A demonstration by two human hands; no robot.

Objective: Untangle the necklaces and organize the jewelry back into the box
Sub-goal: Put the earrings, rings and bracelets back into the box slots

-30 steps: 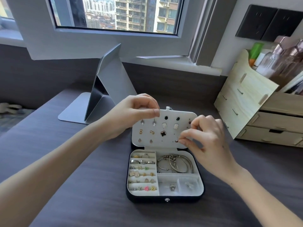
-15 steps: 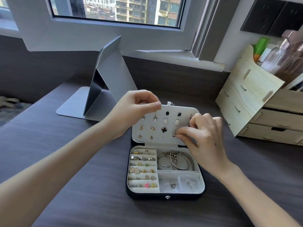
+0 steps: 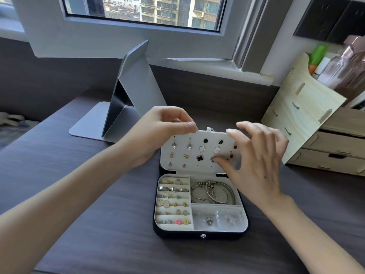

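On the dark desk [image 3: 94, 234] the box [image 3: 221, 234] sits open, the left hand [image 3: 158, 133] pinches the top of its flap [image 3: 194, 169], and the right hand [image 3: 254, 167], fingers apart, touches the flap.

The jewelry box [image 3: 200, 233] lay open on the dark table [image 3: 98, 224], its earring panel [image 3: 199, 165] standing upright at the box's 12 o'clock edge. The left hand [image 3: 156, 135] pinched the panel's top edge near 11 o'clock. The right hand [image 3: 256, 161], fingers spread, touched the panel's face with its thumb tip toward 4 o'clock. Bangles [image 3: 212, 191] lay in the 1 o'clock compartment. A folding mirror [image 3: 136, 86] stood at 10 o'clock and a wooden organizer [image 3: 302, 119] at 2 o'clock.
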